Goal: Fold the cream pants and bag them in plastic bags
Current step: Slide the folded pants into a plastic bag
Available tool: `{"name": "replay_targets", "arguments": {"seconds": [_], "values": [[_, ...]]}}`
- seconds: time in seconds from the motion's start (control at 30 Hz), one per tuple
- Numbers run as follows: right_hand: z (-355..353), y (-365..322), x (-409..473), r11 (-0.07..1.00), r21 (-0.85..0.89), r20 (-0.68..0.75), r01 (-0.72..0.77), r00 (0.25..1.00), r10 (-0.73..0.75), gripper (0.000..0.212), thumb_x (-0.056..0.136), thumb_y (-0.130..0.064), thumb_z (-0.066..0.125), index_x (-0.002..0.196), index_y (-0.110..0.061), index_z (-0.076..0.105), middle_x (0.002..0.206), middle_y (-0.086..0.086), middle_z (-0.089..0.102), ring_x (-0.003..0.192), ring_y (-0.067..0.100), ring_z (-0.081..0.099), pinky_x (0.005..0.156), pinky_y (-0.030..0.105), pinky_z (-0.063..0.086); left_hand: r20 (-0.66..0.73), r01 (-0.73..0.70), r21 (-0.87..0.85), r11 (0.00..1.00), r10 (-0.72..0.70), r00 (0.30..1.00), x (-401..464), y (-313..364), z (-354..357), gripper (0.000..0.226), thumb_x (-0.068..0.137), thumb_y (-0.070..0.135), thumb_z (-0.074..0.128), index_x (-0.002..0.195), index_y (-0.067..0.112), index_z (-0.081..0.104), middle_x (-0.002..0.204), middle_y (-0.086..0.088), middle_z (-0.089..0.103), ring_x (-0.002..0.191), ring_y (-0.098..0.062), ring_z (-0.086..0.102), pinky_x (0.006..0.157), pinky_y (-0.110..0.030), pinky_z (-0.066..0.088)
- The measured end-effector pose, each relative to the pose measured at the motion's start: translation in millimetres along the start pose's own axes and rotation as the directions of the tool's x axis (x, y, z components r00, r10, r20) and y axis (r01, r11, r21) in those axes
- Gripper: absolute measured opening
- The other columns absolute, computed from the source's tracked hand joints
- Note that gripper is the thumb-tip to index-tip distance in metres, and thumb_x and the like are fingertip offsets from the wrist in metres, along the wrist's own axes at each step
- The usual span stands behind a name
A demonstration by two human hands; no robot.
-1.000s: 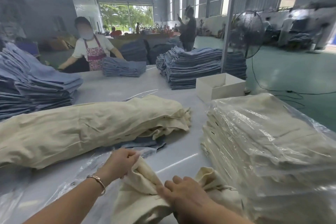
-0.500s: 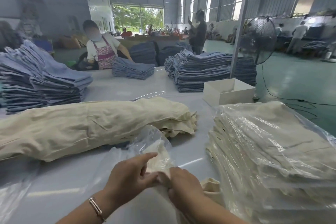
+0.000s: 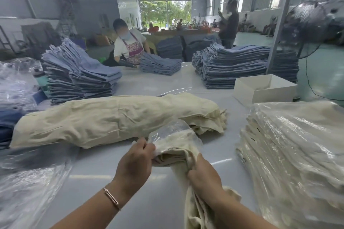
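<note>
Unfolded pants pile (image 3: 115, 119) behind the hands, bagged stack (image 3: 296, 154) right, box (image 3: 264, 88) beyond it, on the table (image 3: 149, 201).

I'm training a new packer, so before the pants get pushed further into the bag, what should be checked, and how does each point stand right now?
1. Bag mouth held open: ok, the left hand pinches the edge of the plastic bag.
2. Pants gripped: ok, the right hand holds the cream pants.
3. Front end inside the bag: ok, plastic covers it.
4. Whole pair inside: not ok, fabric trails down below the right hand.
5. Fold neat: cannot tell, the bundle looks bunched.
6. Room on the table in front: ok, though the unfolded pile lies close behind.
</note>
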State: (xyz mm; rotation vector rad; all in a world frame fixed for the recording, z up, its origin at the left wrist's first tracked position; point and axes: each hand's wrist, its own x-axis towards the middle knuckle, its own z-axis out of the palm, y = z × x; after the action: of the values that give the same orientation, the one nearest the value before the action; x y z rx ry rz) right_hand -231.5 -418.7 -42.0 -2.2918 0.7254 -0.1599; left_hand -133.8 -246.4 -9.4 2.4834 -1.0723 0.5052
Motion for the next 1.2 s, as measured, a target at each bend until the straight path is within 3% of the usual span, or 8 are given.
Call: {"name": "replay_targets", "arguments": {"seconds": [0.23, 0.37, 0.47, 0.6, 0.8, 1.03, 1.13, 1.2], "values": [[14.0, 2.9, 8.2, 0.981, 0.152, 0.073, -0.121, 0.991, 0.111, 0.018, 0.078, -0.01, 0.053, 0.094, -0.006, 0.058, 0.093, 0.01, 0.064, 0.087, 0.028, 0.06, 0.07, 0.031, 0.044, 0.373, 0.391, -0.431, 0.813, -0.234, 0.898, 4.3, 40.6, -21.5, 0.029, 0.063, 0.007, 0.048, 0.078, 0.021, 0.068, 0.068, 0.001, 0.061, 0.058, -0.008, 0.05, 0.052, -0.019, 0.038], [4.3, 11.7, 11.4, 0.84, 0.481, 0.125, -0.252, 0.968, 0.218, 0.005, 0.076, 0.001, 0.065, 0.081, 0.001, 0.066, 0.079, 0.013, 0.064, 0.07, 0.022, 0.059, 0.058, 0.026, 0.042, -0.059, 0.209, -0.037, 0.977, -0.211, 0.976, 21.5, 3.7, -37.4, 0.026, 0.064, 0.006, 0.051, 0.077, 0.019, 0.068, 0.075, -0.001, 0.061, 0.076, -0.032, 0.061, 0.058, -0.031, 0.045], [-9.0, 12.1, 8.9, 0.778, 0.565, 0.184, -0.276, 0.961, 0.207, 0.005, 0.075, 0.003, 0.068, 0.074, -0.001, 0.068, 0.068, 0.007, 0.068, 0.058, 0.013, 0.062, 0.049, 0.016, 0.044, -0.15, 0.232, 0.209, 0.95, -0.203, 0.968, 28.5, -24.3, -34.1, 0.026, 0.064, -0.005, 0.058, 0.078, 0.013, 0.071, 0.081, -0.01, 0.063, 0.076, -0.036, 0.062, 0.054, -0.038, 0.05], [-24.8, 10.7, 9.0, 0.829, 0.474, 0.303, -0.298, 0.939, 0.164, 0.007, 0.071, -0.012, 0.077, 0.078, -0.009, 0.075, 0.086, 0.007, 0.073, 0.079, 0.015, 0.066, 0.069, 0.022, 0.05, -0.107, 0.214, 0.216, 0.953, -0.195, 0.975, 33.1, -38.7, -32.6, 0.023, 0.064, -0.008, 0.057, 0.071, 0.012, 0.067, 0.073, -0.008, 0.06, 0.077, -0.035, 0.057, 0.056, -0.035, 0.046], [-3.1, -7.7, -6.6, 0.976, 0.217, 0.066, 0.037, 0.996, -0.053, 0.044, 0.075, -0.006, 0.056, 0.117, -0.018, 0.056, 0.104, 0.005, 0.063, 0.096, 0.027, 0.06, 0.081, 0.037, 0.05, 0.216, 0.3, -0.549, 0.78, -0.215, 0.953, 45.1, 10.2, -31.4, 0.014, 0.06, 0.017, 0.056, 0.071, 0.008, 0.056, 0.054, 0.001, 0.05, 0.052, -0.009, 0.042, 0.05, -0.028, 0.034], [21.8, -19.5, -31.7, 0.94, -0.242, 0.074, 0.239, 0.971, -0.228, 0.066, 0.085, -0.018, 0.039, 0.144, -0.04, 0.018, 0.122, 0.003, 0.041, 0.117, 0.027, 0.044, 0.086, 0.035, 0.038, -0.127, 0.289, 0.057, 0.956, -0.28, 0.952, 67.7, 4.2, -13.7, 0.011, 0.079, 0.027, 0.06, 0.074, 0.019, 0.054, 0.079, 0.001, 0.058, 0.075, -0.024, 0.053, 0.06, -0.028, 0.035], [26.3, -18.2, -33.9, 0.918, -0.307, 0.065, 0.25, 0.968, -0.242, 0.066, 0.086, -0.017, 0.04, 0.145, -0.038, 0.017, 0.125, 0.004, 0.039, 0.117, 0.027, 0.042, 0.086, 0.036, 0.038, -0.034, 0.356, -0.021, 0.934, -0.356, 0.934, 69.2, 2.8, -13.1, 0.011, 0.086, 0.02, 0.055, 0.081, 0.011, 0.054, 0.082, -0.006, 0.055, 0.085, -0.032, 0.056, 0.066, -0.033, 0.038], [20.7, -16.8, -37.0, 0.917, -0.321, 0.077, 0.236, 0.972, -0.223, 0.066, 0.086, -0.015, 0.04, 0.145, -0.035, 0.018, 0.127, 0.006, 0.039, 0.119, 0.028, 0.042, 0.087, 0.037, 0.038, 0.028, 0.284, -0.334, 0.899, -0.292, 0.956, 63.7, 21.4, -18.7, 0.012, 0.09, 0.015, 0.059, 0.081, 0.007, 0.056, 0.078, -0.01, 0.063, 0.078, -0.035, 0.061, 0.065, -0.039, 0.046]]}}
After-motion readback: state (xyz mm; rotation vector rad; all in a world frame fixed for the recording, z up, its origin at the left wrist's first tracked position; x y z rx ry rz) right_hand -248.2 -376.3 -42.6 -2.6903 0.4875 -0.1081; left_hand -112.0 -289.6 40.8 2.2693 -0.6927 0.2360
